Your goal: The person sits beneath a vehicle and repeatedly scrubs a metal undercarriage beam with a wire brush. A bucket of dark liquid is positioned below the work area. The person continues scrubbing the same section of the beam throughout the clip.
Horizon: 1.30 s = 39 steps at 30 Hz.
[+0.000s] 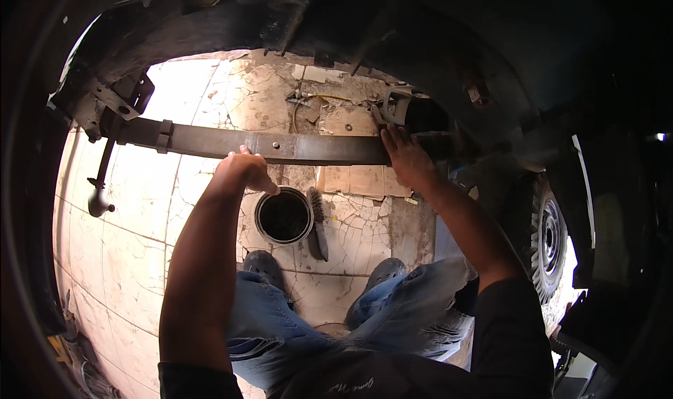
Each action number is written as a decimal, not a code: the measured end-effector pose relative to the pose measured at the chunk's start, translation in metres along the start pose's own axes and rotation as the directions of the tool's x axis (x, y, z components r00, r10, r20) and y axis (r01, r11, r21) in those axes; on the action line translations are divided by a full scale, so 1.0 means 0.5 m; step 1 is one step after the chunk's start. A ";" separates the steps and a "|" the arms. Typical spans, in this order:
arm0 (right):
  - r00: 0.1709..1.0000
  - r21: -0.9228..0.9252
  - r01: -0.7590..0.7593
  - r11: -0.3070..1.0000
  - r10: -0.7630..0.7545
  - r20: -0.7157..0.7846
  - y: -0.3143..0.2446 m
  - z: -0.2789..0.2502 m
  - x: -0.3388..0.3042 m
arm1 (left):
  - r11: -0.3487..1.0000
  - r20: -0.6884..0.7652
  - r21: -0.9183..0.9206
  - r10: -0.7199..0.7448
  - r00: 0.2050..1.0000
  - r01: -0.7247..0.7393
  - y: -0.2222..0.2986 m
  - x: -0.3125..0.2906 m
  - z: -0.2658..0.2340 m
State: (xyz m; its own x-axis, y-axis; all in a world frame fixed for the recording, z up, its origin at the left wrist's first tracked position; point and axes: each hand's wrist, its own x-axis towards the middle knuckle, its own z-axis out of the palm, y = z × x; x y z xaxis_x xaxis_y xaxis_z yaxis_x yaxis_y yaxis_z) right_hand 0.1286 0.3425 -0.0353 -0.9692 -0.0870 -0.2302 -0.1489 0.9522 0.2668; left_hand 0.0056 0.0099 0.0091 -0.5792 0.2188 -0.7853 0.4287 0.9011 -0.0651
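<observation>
A long dark steel leaf spring [326,149] runs across the view beneath a vehicle body. A small round pin head [275,145] shows near its middle, and a metal clip [164,137] wraps it toward the left. My left hand [245,170] is closed at the spring's near edge, with fingertips showing over that edge and the thumb pointing down to the right. Farther right, my right hand [408,159] grips the spring, its fingers laid over the top face. The undersides of both grips are hidden.
On the cracked tile floor below stand a round dark container [259,227] and a brush [319,231] beside it. At the left hangs a rod with a ball-shaped end [98,203]. A wheel [550,234] stands at the right. Dark bodywork [336,27] arches overhead.
</observation>
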 end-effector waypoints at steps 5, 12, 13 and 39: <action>0.987 0.025 -0.022 0.999 0.018 0.161 -0.043 -0.055 -0.031 | 0.999 -0.040 -0.008 0.034 0.999 -0.034 -0.027 -0.009 0.010; 0.999 -0.064 -0.035 0.997 0.033 -0.024 -0.018 -0.003 0.002 | 0.997 -0.029 0.026 0.071 0.997 -0.070 -0.025 -0.008 0.001; 0.998 -0.044 -0.056 0.998 0.056 0.015 -0.021 -0.010 0.013 | 0.998 -0.035 0.023 0.062 0.997 -0.061 -0.024 -0.003 0.006; 0.996 -0.118 -0.009 0.993 -0.002 -0.091 -0.035 0.007 -0.021 | 0.984 -0.068 -0.089 0.146 0.987 -0.151 -0.058 -0.015 0.030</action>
State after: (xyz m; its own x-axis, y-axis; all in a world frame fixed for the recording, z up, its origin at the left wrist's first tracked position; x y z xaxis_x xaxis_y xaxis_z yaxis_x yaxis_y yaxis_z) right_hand 0.1422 0.3276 -0.0409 -0.9827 -0.1149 -0.1450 -0.1622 0.9118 0.3772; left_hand 0.0081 -0.0235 0.0078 -0.5561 0.3727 -0.7429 0.4483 0.8871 0.1094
